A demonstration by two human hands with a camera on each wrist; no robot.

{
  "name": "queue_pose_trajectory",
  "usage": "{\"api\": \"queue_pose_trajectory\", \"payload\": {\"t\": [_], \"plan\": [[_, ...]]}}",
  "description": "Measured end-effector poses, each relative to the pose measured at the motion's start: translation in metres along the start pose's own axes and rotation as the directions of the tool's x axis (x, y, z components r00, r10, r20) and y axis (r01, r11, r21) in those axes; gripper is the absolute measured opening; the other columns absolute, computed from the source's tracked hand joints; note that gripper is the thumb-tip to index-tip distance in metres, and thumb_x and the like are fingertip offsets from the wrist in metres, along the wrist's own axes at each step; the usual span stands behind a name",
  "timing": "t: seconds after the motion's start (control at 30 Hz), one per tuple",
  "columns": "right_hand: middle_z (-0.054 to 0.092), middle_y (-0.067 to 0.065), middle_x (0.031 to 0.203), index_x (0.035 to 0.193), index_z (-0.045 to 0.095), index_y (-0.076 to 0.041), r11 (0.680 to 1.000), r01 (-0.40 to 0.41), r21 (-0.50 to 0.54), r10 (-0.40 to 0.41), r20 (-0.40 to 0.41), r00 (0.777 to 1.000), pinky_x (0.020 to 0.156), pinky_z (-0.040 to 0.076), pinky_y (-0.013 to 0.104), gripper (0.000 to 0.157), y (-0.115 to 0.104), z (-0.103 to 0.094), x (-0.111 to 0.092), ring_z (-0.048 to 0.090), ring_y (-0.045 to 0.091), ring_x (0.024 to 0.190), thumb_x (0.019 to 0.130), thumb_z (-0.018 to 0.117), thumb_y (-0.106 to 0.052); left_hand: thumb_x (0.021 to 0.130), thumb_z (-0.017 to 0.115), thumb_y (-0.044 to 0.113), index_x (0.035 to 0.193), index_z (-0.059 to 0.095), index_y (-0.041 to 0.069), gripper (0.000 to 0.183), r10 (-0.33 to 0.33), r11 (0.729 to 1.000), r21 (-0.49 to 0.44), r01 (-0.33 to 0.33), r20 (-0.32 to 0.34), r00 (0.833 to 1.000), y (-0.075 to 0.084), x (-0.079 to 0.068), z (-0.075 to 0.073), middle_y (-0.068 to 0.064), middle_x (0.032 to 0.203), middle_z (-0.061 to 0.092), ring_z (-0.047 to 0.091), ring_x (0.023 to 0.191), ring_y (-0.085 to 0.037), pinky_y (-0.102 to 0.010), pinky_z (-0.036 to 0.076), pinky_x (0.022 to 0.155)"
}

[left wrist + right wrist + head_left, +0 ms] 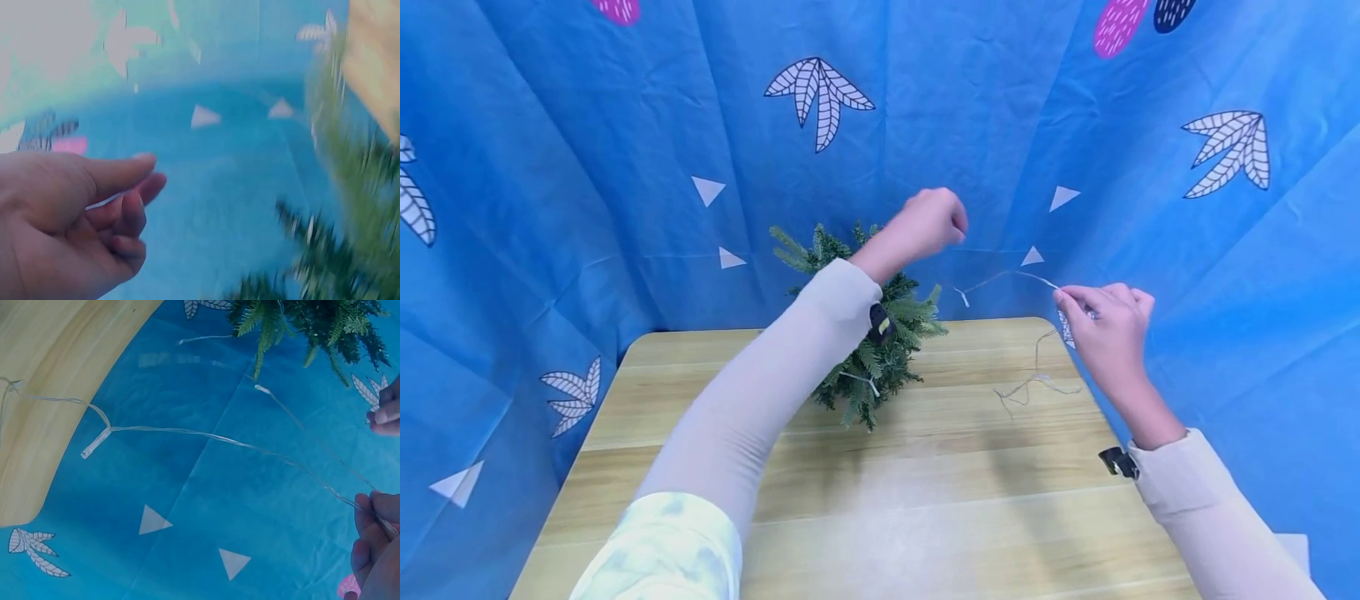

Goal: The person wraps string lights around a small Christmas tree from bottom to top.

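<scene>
R hand [1108, 325], right of the artificial fir tree [891, 358] & raised above table height, pinches a clear-wire fairy-light string [206, 434] btwn thumb & index fingertip. L hand [925, 221] is up above the tree's top, a bit to its right, fingers curled in w/ thumb tip close to index; can't tell if it pinches anything, L wrist view is blurry. From R hand, one thin length arcs left twd the tree, ending w/ a small white bulb [966, 297] just right of its branches. Slack wire droops onto the wood-grain tabletop [970, 467], right of the tree, in a loose tangle. Another white bulb [873, 387] sits in the tree's lower front foliage. L forearm in a pale sleeve [737, 408] crosses in front of the tree, hiding its middle; a black gadget [881, 323] w/ a yellow mark is at that cuff. R sleeve [1210, 508] is well right of & nearer than the tree, also w/ a black gadget [1118, 462] at the cuff. Behind the tree hangs a blue cloth backdrop [962, 100] w/ leaf, triangle & pink/black oval prints.
</scene>
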State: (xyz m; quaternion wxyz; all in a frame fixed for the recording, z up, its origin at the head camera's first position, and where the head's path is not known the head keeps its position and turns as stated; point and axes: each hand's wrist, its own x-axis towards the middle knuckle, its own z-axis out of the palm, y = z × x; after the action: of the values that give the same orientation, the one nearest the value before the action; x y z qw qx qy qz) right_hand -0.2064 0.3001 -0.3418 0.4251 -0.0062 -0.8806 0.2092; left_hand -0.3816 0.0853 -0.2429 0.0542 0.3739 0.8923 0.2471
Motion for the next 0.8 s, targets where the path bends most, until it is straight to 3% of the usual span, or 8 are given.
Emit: {"api": "queue_pose_trajectory", "payload": {"t": [0.07, 0.17, 0.3, 0.4, 0.6, 0.8], "plan": [[0.073, 0.017, 0.078, 0.099, 0.079, -0.001, 1.0, 0.004, -0.001, -0.004, -0.001, 1.0, 0.098, 0.021, 0.042, 0.016, -0.003, -0.001, 0.002, 0.043, 0.012, 0.082, 0.093, 0.073, -0.015, 0.097, 0.069, 0.017, 0.117, 0.074, 0.014, 0.021, 0.05, 0.999, -0.009, -0.049, 0.046, 0.998, 0.01, -0.002, 0.01, 0.001, 0.128, 0.069, 0.061, 0.11, -0.012, -0.032, 0.047, 0.102], [0.072, 0.016, 0.077, 0.099, 0.08, -0.002, 1.0, 0.003, -0.003, -0.003, 0.003, 1.0, 0.098, 0.021, 0.044, 0.016, -0.007, -0.002, 0.005, 0.043, 0.014, 0.082, 0.093, 0.074, -0.015, 0.097, 0.07, 0.02, 0.131, 0.067, 0.014, 0.035, 0.102, 0.995, -0.009, -0.102, 0.096, 0.99, 0.021, -0.002, 0.024, 0.0, 0.133, 0.066, 0.064, 0.112, -0.012, -0.032, 0.046, 0.104], [0.072, 0.016, 0.077, 0.1, 0.079, -0.002, 1.0, 0.006, -0.006, -0.006, 0.013, 1.0, 0.097, 0.022, 0.047, 0.017, -0.014, -0.001, 0.009, 0.045, 0.018, 0.082, 0.093, 0.074, -0.016, 0.098, 0.069, 0.024, 0.136, 0.064, 0.017, 0.039, 0.131, 0.991, 0.001, -0.133, 0.134, 0.982, 0.031, 0.001, 0.038, 0.003, 0.137, 0.064, 0.065, 0.109, -0.009, -0.029, 0.048, 0.101], [0.073, 0.017, 0.08, 0.1, 0.079, -0.001, 1.0, 0.02, -0.004, -0.02, 0.017, 1.0, 0.097, 0.023, 0.047, 0.017, -0.019, 0.001, 0.012, 0.048, 0.022, 0.082, 0.092, 0.075, -0.015, 0.098, 0.068, 0.025, 0.131, 0.068, 0.019, 0.034, 0.151, 0.988, 0.002, -0.153, 0.143, 0.978, 0.033, 0.005, 0.044, 0.005, 0.135, 0.065, 0.063, 0.112, -0.009, -0.027, 0.049, 0.098], [0.073, 0.018, 0.083, 0.1, 0.079, 0.0, 0.999, 0.041, 0.005, -0.041, 0.017, 0.999, 0.097, 0.023, 0.049, 0.017, -0.024, 0.004, 0.016, 0.05, 0.026, 0.082, 0.092, 0.075, -0.015, 0.101, 0.064, 0.021, 0.103, 0.077, 0.018, 0.013, 0.17, 0.985, 0.012, -0.171, 0.079, 0.982, 0.031, 0.014, 0.047, 0.007, 0.112, 0.07, 0.06, 0.096, -0.01, -0.026, 0.049, 0.086], [0.073, 0.017, 0.082, 0.099, 0.079, -0.001, 1.0, -0.008, 0.011, 0.007, 0.062, 0.998, 0.098, 0.024, 0.051, 0.016, -0.025, 0.009, 0.017, 0.049, 0.025, 0.081, 0.091, 0.076, -0.014, 0.103, 0.059, 0.021, 0.107, 0.076, 0.017, 0.017, 0.142, 0.989, 0.05, -0.139, -0.042, 0.989, 0.027, 0.023, 0.033, 0.006, 0.11, 0.071, 0.061, 0.096, -0.009, -0.024, 0.049, 0.089]]}}
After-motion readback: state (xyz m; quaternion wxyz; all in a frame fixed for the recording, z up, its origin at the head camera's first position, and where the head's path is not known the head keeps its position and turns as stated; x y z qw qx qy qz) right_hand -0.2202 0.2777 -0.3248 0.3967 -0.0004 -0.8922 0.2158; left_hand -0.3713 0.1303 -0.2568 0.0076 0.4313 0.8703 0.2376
